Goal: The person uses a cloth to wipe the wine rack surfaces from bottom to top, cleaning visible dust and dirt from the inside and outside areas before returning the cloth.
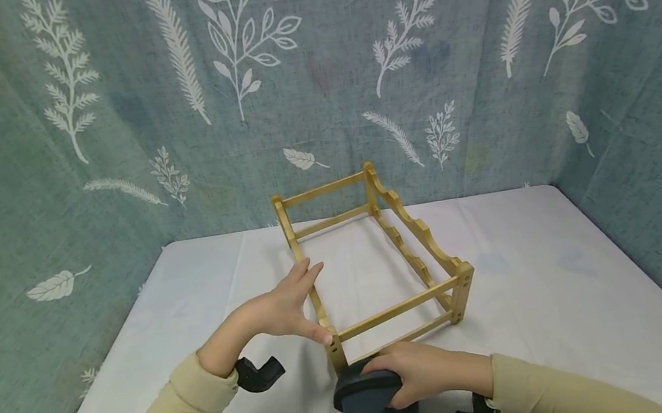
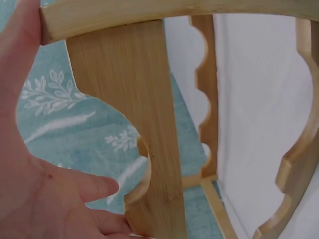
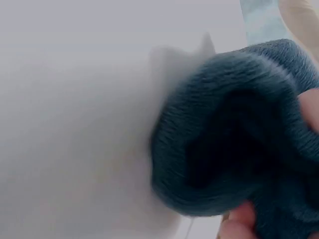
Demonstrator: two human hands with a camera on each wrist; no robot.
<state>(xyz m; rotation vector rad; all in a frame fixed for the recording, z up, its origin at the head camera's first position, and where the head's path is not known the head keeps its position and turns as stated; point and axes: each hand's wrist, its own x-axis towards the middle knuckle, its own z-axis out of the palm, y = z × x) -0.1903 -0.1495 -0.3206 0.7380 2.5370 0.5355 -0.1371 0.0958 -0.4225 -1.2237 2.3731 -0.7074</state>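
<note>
A light bamboo rack (image 1: pixel 400 304) with scalloped side boards stands on the white table. My left hand (image 1: pixel 290 306) rests against its near left side, the thumb at the near corner post and the fingers spread along the side. In the left wrist view the left hand (image 2: pixel 45 164) lies beside a scalloped board (image 2: pixel 144 99), its fingers fairly straight. My right hand (image 1: pixel 417 372) grips a bunched dark blue-grey plush cloth (image 1: pixel 365 400) at the rack's near left corner. The right wrist view shows the cloth (image 3: pixel 174 144) folded over, with fingertips (image 3: pixel 239 219) pinching it.
The white table (image 1: pixel 563 303) runs out on both sides of the rack. A grey-green curtain (image 1: pixel 318 92) with white leaf prints hangs behind it and along both sides. Black wrist mounts (image 1: pixel 259 374) sit at both cuffs.
</note>
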